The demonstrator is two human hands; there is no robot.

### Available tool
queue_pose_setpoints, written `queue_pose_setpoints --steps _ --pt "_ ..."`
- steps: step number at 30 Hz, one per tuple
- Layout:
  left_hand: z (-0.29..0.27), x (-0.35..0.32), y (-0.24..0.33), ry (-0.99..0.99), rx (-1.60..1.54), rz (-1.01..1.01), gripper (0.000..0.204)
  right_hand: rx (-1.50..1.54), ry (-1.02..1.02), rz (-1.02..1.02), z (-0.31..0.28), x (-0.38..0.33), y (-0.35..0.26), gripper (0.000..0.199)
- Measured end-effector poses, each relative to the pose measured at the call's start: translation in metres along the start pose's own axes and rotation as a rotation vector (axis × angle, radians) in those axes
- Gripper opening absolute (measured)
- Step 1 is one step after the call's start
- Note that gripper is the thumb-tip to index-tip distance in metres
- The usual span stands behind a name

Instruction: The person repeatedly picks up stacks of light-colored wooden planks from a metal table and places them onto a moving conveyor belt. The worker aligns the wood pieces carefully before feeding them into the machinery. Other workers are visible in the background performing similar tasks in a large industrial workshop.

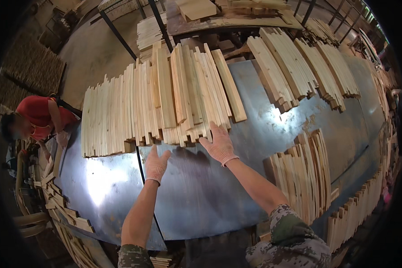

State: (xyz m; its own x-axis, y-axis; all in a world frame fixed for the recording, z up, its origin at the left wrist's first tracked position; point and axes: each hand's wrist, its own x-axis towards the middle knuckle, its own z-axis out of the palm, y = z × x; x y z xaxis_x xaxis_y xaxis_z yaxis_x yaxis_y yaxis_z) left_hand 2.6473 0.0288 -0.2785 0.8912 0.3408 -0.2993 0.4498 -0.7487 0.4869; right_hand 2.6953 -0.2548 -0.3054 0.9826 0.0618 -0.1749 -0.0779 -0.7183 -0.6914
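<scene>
A wide row of pale wooden strips (105, 114) lies side by side on the metal tabletop (201, 192), with some loose strips (183, 89) piled on its right half. Both my hands wear light knit gloves. My left hand (156, 164) is just short of the row's near ends, thumb apart from the fingers, holding nothing. My right hand (219, 145) reaches to the near ends at the right of the row, fingers stretched out and touching or almost touching the wood. One strip (229, 85) lies slightly apart at the row's right end.
More stacks of wooden strips (295, 71) lie at the far right, and another stack (301, 174) is beside my right forearm. A person in a red top (47, 118) bends at the table's left edge, near scattered offcuts (67, 210). Dark metal posts (116, 29) stand behind the table.
</scene>
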Motion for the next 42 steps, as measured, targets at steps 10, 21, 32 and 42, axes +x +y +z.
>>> queue_pose_setpoints --steps 10,21,32,42 --pt "0.017 0.174 0.044 0.174 0.208 0.050 0.095 -0.038 0.072 -0.028 0.052 0.090 -0.041 0.093" --pt "0.034 0.216 0.063 0.170 -0.515 0.119 0.072 0.914 -0.197 -0.011 0.050 0.109 -0.046 0.091" --pt "0.032 0.133 0.059 0.056 -0.328 0.078 0.068 0.807 -0.217 0.148 0.055 0.075 -0.034 0.063" --pt "0.044 -0.026 0.008 -0.313 -1.033 -0.253 0.036 1.045 -0.238 0.378 0.060 -0.070 0.024 0.061"
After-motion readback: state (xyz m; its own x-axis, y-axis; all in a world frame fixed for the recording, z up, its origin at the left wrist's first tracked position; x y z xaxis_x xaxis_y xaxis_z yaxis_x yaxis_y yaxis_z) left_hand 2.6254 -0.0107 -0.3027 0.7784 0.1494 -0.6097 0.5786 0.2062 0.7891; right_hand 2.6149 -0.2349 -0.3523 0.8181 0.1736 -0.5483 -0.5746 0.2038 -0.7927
